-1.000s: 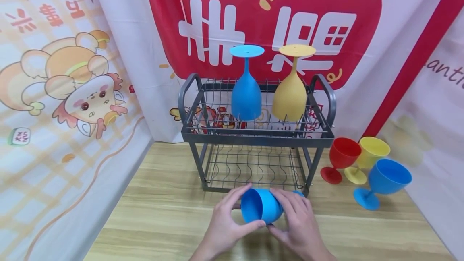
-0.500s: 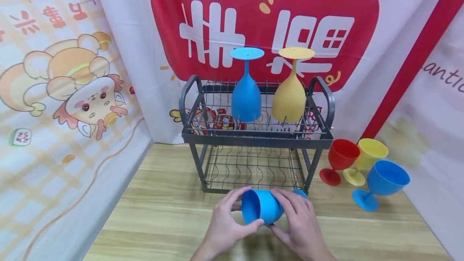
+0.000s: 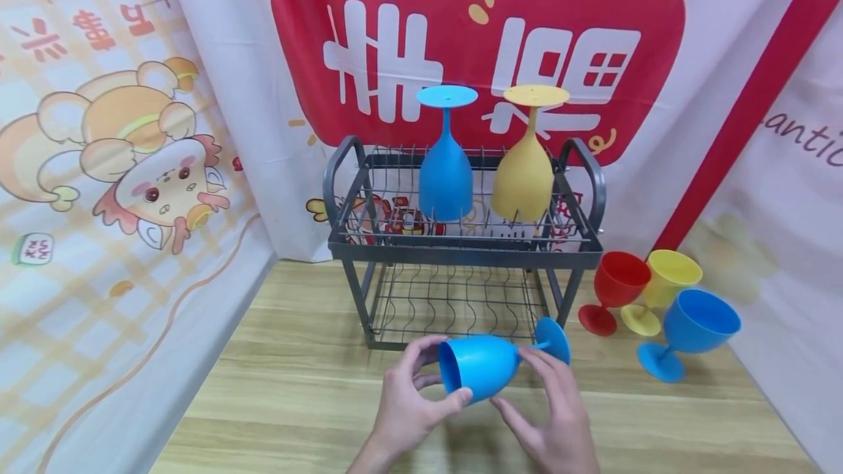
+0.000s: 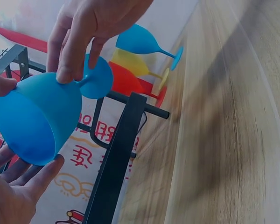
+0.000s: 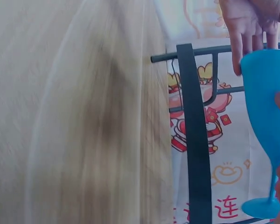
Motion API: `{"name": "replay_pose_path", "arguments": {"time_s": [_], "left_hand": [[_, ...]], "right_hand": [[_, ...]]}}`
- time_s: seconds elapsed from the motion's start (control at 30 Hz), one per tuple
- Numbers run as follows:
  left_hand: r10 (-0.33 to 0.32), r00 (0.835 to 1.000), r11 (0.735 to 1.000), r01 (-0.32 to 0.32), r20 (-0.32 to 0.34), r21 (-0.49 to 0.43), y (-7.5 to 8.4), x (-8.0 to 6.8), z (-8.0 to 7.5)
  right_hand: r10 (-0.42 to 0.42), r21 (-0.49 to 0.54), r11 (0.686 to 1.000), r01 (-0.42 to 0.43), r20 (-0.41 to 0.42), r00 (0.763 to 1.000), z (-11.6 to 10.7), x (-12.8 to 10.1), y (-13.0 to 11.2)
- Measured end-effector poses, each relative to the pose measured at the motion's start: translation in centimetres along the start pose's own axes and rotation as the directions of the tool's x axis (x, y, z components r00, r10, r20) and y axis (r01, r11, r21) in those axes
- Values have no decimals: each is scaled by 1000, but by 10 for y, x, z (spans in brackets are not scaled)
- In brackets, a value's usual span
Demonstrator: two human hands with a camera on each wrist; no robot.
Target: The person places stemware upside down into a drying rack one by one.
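A blue plastic goblet (image 3: pixel 486 366) lies sideways in the air between both hands, its mouth facing left and its round foot to the right. My left hand (image 3: pixel 410 402) grips the bowl by its rim, thumb in front and fingers behind. Around the bowl's narrow end, by the stem, my right hand (image 3: pixel 552 412) holds it between thumb and fingers. The left wrist view looks into the hollow bowl (image 4: pixel 28 126), with right fingertips on its outer wall. In the right wrist view the stem and foot (image 5: pixel 261 207) show at the lower right.
Directly ahead stands a dark two-tier wire rack (image 3: pixel 461 256). On its top tier, a blue goblet (image 3: pixel 446 178) and a yellow goblet (image 3: pixel 525 178) stand upside down. Upright at the right are a red goblet (image 3: pixel 619 280), another yellow goblet (image 3: pixel 672 276) and another blue goblet (image 3: pixel 699 322).
The held goblet has turned so its mouth faces further left and its stem and foot show. My right hand has shifted slightly right, its fingers now nearer the stem; the left keeps its grip.
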State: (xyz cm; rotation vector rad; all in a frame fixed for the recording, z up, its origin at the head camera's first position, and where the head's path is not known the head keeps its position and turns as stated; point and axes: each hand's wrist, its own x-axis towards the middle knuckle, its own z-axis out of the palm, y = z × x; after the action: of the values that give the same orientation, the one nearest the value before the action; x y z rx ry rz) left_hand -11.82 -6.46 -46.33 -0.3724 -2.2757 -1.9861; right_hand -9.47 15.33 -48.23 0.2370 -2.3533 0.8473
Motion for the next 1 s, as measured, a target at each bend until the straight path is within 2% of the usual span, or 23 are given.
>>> {"name": "replay_pose_path", "arguments": {"time_s": [0.1,0.17,0.2,0.3,0.43,0.47,0.53,0.6,0.67,0.73,0.8,0.87,1.0], "left_hand": [[-17,1000,999,17,-4,-34,1,1,1],[-26,1000,998,26,-1,-51,1,1,2],[-30,1000,998,29,-1,-57,2,1,3],[-36,999,997,37,6,-75,2,1,4],[-31,999,995,33,16,-95,3,1,6],[-28,999,995,30,21,-100,3,1,7],[-21,999,993,24,28,-115,3,0,8],[-15,999,990,20,33,-138,3,-1,9],[-6,999,987,13,42,-160,2,-1,10],[2,999,983,7,52,-182,0,-2,11],[11,998,981,2,65,-194,-1,-3,12],[18,997,980,-2,80,-197,-3,-3,13],[28,993,978,-4,113,-209,-7,-4,13]], "right_hand": [[184,102,978,-182,-7,983,-1,-2,-8],[303,184,936,-301,18,953,-2,-2,-13],[360,228,905,-360,44,932,-2,-1,-16],[496,365,775,-517,158,854,-3,2,-18],[597,469,556,-686,349,722,-4,6,-13],[609,478,512,-714,383,694,-4,6,-12],[617,495,452,-742,427,661,-5,7,-9],[612,520,402,-754,460,644,-4,8,-8],[589,563,343,-752,495,639,-3,8,-7],[559,604,263,-752,540,629,-3,8,-7],[522,641,191,-743,575,630,-2,8,-8],[491,662,149,-734,595,636,-1,7,-9],[449,679,115,-725,616,648,0,4,-10]]}}
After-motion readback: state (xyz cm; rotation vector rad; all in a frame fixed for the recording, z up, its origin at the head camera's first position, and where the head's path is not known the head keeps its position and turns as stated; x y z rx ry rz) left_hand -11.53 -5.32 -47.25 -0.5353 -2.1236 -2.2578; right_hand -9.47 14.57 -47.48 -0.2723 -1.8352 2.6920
